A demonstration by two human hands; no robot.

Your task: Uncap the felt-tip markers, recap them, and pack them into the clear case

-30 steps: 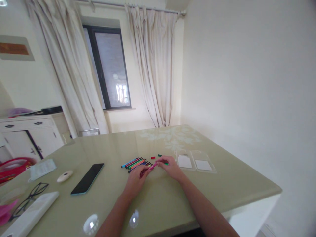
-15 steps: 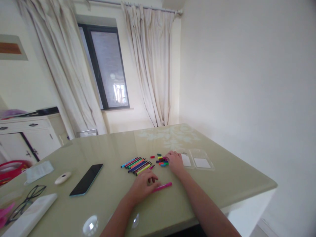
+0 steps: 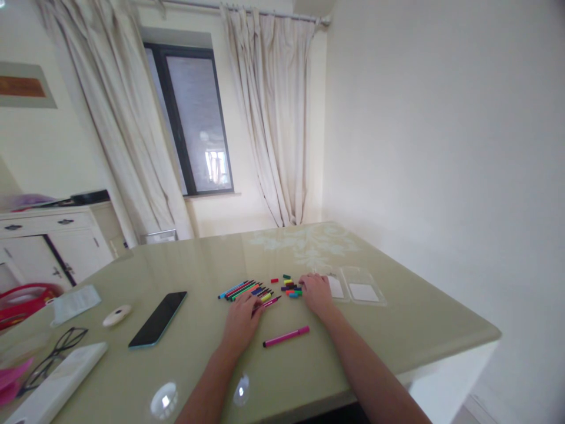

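My left hand (image 3: 242, 318) is over the near end of a row of uncapped felt-tip pens (image 3: 238, 291), fingers closed around the rear of a magenta felt-tip pen (image 3: 272, 301), whose tip points right. A capped pink felt-tip pen (image 3: 286, 337) lies apart on the table, nearer to me. My right hand (image 3: 316, 293) rests with bent fingers at the right edge of a small heap of coloured pen caps (image 3: 291, 288). What its fingertips hold, if anything, is hidden. A red cap (image 3: 274, 281) lies just left of the heap.
Behind my right hand lies an open clear plastic case (image 3: 362, 290) with white inserts. To the left on the glossy table (image 3: 432, 318) are a phone (image 3: 159, 319), a white oval object (image 3: 117, 315), eyeglasses (image 3: 55, 353), a long white box (image 3: 57, 386) and a face mask (image 3: 77, 303).
My left hand has let go of the pink capped pen, which stays on the table. It has moved left and away from me to the row of pens. My right hand is nearly still.
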